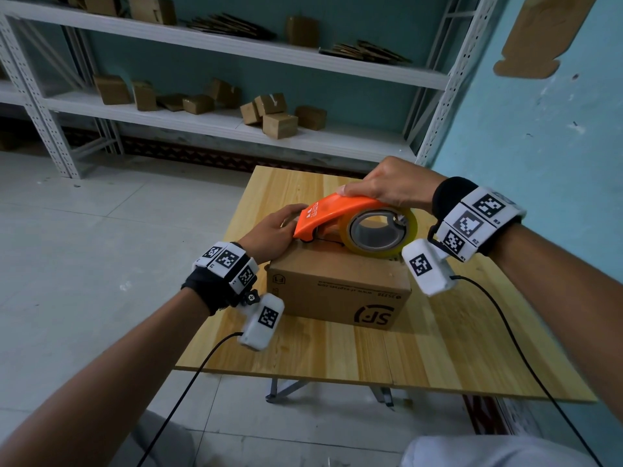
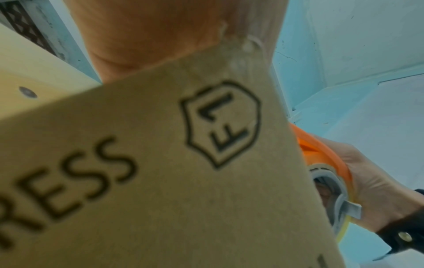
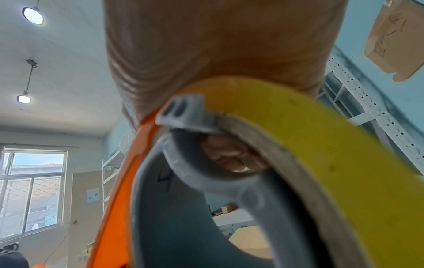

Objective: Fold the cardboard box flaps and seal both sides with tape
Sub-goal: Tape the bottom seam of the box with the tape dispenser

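Observation:
A brown cardboard box (image 1: pixel 337 291) with black print stands on the wooden table (image 1: pixel 337 358), its top flaps folded down. My right hand (image 1: pixel 387 187) grips an orange tape dispenser (image 1: pixel 323 217) from above. The dispenser carries a yellowish tape roll (image 1: pixel 381 230) and sits on the box top, nose pointing left. My left hand (image 1: pixel 273 230) lies flat on the top's left end, fingers straight, beside the dispenser's nose. The left wrist view shows the box side (image 2: pixel 160 181) close up under my palm (image 2: pixel 160 36). The right wrist view is filled by the tape roll (image 3: pixel 321 145) and the dispenser's grey hub (image 3: pixel 172 217).
White metal shelves (image 1: pixel 236 126) along the back wall hold several small cardboard boxes (image 1: pixel 279 124) and flat cardboard stacks. A blue wall (image 1: pixel 539 129) runs close along the table's right side. Black cables (image 1: pixel 188 382) hang from both wrist cameras across the table's front edge.

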`<act>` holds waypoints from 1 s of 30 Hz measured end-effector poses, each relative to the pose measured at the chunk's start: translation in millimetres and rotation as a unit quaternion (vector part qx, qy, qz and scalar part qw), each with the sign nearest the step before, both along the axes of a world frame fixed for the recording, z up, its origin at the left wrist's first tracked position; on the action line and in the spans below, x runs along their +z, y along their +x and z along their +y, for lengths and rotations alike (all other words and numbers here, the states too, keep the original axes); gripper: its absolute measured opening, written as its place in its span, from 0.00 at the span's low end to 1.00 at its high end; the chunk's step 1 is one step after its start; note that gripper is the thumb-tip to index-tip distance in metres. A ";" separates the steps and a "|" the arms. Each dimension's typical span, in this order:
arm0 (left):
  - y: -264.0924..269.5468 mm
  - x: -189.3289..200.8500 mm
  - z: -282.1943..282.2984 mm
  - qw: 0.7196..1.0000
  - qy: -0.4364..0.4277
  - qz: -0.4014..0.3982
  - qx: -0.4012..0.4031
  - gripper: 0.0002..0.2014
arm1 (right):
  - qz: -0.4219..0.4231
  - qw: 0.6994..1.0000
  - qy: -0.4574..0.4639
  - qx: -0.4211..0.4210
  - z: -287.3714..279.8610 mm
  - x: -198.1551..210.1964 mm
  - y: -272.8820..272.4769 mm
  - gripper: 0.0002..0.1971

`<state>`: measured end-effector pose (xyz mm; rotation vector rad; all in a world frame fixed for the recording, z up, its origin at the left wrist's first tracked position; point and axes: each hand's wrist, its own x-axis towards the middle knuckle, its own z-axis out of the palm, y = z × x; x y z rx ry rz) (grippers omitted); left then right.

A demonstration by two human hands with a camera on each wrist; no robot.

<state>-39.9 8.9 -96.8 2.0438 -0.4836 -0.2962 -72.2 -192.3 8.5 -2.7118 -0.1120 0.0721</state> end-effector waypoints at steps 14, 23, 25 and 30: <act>0.9 -0.9 -0.9 1.000 0.002 0.002 -0.003 0.19 | 0.006 1.000 -0.011 0.006 -2.3 1.3 -1.0 0.29; 2.4 -3.2 -1.9 1.000 0.010 -0.005 0.003 0.19 | 0.006 1.000 -0.015 0.004 -8.3 1.4 -2.5 0.29; 2.7 -3.9 -2.4 1.000 0.012 -0.003 0.002 0.19 | 0.008 1.000 -0.015 0.005 -9.1 2.0 -3.2 0.29; 3.4 -3.7 -2.9 1.000 0.014 -0.008 0.002 0.19 | 0.009 1.000 -0.020 -0.001 -9.8 2.5 -5.2 0.27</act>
